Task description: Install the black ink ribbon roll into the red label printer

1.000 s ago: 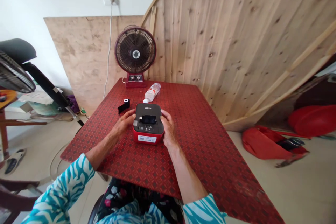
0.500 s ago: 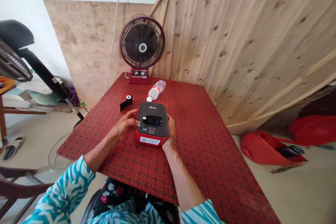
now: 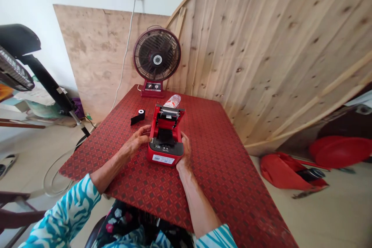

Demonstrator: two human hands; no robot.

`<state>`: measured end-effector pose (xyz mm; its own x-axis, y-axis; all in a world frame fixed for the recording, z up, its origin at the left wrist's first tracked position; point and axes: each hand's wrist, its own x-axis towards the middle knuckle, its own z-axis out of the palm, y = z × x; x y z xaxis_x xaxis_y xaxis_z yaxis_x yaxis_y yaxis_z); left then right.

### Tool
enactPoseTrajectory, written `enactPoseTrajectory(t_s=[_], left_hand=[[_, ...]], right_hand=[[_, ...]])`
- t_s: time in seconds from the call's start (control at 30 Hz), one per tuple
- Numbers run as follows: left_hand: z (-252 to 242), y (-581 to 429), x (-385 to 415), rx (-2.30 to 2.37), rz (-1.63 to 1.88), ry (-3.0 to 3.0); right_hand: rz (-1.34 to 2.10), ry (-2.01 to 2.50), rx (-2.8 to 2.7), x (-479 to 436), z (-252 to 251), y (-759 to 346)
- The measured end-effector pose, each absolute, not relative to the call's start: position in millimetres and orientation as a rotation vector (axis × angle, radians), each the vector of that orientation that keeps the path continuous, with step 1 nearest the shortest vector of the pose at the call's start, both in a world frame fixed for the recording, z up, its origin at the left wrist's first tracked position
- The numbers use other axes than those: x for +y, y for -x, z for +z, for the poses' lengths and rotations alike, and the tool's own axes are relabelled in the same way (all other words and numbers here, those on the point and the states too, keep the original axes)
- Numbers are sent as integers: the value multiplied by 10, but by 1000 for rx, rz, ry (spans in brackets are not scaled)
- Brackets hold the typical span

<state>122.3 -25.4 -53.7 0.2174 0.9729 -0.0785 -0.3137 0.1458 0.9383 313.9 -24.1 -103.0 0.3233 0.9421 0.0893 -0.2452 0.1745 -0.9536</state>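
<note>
A red and black thermal printer (image 3: 172, 148) sits on the table in front of me. Its lid (image 3: 170, 111) stands raised at the back, exposing the red inner bay, where a black strip (image 3: 165, 136) lies over the front part. My left hand (image 3: 138, 139) grips the printer's left side, thumb at the edge of the top panel. Around the right side and lower corner wraps my right hand (image 3: 184, 153), its fingertips partly hidden. Left of the printer, a small roll of black paper tape (image 3: 138, 117) rests with its end unrolled. Partly behind the lid lies a plastic bottle (image 3: 172, 101).
A maroon table fan (image 3: 157, 59) stands at the back of the red patterned table (image 3: 221, 178). A stand fan (image 3: 49, 81) is on the left, above a coiled cable on the floor. Wooden boards (image 3: 247, 46) lean behind. Red bags (image 3: 280, 170) lie on the floor right.
The printer's lid has swung up and back from closed to open. Both hands have kept their hold on its sides. The view has shifted slightly.
</note>
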Motion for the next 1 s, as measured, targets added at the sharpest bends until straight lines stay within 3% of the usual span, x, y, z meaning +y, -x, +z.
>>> enactPoseTrajectory(t_s=[0.2,0.37,0.47,0.67,1.0], left_hand=[[-369,-1187,-288,979,1137,-1147],[-123,-1200,-166,1253,1176,-1713],[47,-1334,-25,1271,918,-2123],[248,-1689,204,1442,-71,-2679],[337,-1790,308,1429,-386,-2745]], right_hand=[[1052,1017,-720,-238,-989,-3096],[998,1022,-783,-195,-1041,-3098],[966,1004,-817,-160,-1082,-3101],[952,978,-820,-133,-1096,-3089],[908,948,-845,-98,-1092,-3066]])
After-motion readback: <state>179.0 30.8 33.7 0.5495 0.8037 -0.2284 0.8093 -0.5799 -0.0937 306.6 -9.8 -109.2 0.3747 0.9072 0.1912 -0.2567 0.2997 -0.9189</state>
